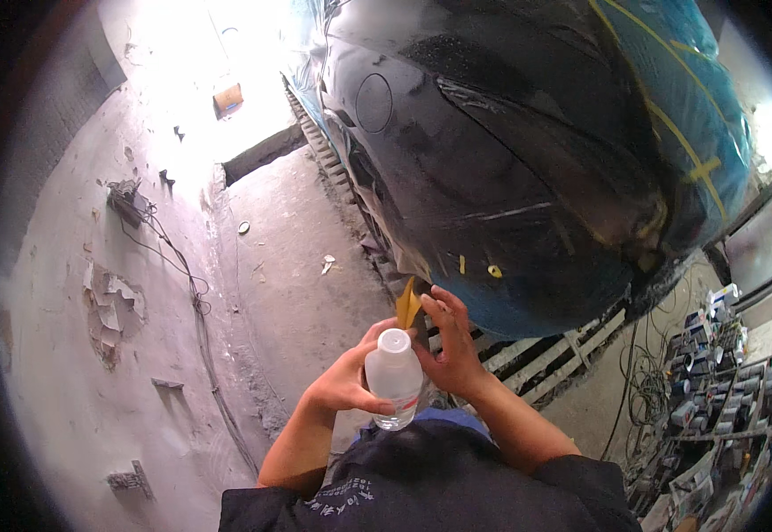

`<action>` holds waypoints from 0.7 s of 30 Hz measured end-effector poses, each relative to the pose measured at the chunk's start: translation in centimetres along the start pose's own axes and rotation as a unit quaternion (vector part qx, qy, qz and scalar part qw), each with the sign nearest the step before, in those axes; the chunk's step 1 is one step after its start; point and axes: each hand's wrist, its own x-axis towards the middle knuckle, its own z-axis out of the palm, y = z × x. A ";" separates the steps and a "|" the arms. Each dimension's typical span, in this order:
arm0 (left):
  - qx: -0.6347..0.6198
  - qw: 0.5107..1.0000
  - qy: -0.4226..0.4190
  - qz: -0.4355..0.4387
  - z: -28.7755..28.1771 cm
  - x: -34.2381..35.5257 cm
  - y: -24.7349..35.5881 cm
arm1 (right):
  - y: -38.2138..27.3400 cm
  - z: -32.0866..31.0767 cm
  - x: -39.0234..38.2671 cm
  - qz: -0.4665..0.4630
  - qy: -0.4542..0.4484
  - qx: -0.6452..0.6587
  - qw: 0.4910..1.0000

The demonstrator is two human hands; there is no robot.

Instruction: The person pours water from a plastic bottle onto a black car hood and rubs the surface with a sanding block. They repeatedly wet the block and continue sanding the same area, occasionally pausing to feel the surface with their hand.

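Observation:
My left hand (pixel 355 377) is wrapped around a translucent plastic bottle (pixel 395 386) with a white cap and clear liquid inside. My right hand (pixel 448 346), just to the right of the bottle, pinches a folded yellow sheet (pixel 407 305) above the cap. Some left fingers reach behind the bottle, so their tips are hidden. Both forearms come up from the lower edge. Beyond my hands is a dark car body panel (pixel 475 151) with plastic sheeting and yellow tape strips around it.
A slatted floor grate (pixel 528 372) runs under the car. At right are coiled cables (pixel 634 399) and a rack (pixel 732 434) crowded with cans. A pale wall (pixel 93 372) with peeling patches and hanging cables is at left, beside a concrete floor (pixel 288 222). A small cardboard box (pixel 226 97) sits farther back.

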 end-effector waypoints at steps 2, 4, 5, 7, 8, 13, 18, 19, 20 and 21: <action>0.003 1.000 0.004 -0.005 -1.2 1.5 0.4 | 1.3 0.4 2.0 -0.044 -0.021 0.015 0.999; -0.005 1.000 0.002 -0.015 -3.1 2.7 0.6 | 2.5 1.1 3.9 -0.075 -0.033 0.031 0.996; -0.020 1.000 0.005 -0.013 -3.8 3.1 0.5 | 3.0 1.8 4.6 -0.081 -0.032 0.040 0.995; -0.049 0.999 0.008 -0.009 -5.4 3.7 0.4 | 3.8 3.0 6.0 -0.083 -0.033 0.054 0.995; -0.079 0.997 0.012 -0.018 -6.3 4.0 0.5 | 4.1 3.5 6.8 -0.080 -0.036 0.058 0.994; -0.209 0.977 0.050 -0.010 -11.8 5.7 0.5 | 4.4 5.7 11.4 -0.054 -0.061 0.011 0.997; -0.290 0.951 0.052 0.091 -20.0 7.8 0.6 | 5.7 6.6 15.1 -0.043 0.014 -0.069 0.997; -0.326 0.939 0.056 0.091 -21.1 8.0 1.2 | 5.1 7.3 15.9 -0.068 -0.023 -0.086 0.994; -0.361 0.927 0.055 0.090 -22.2 8.4 1.8 | 4.4 7.8 17.0 -0.093 -0.055 -0.106 0.988; -0.394 0.913 0.054 0.088 -23.3 8.8 2.2 | 3.9 8.5 17.9 -0.117 -0.088 -0.127 0.981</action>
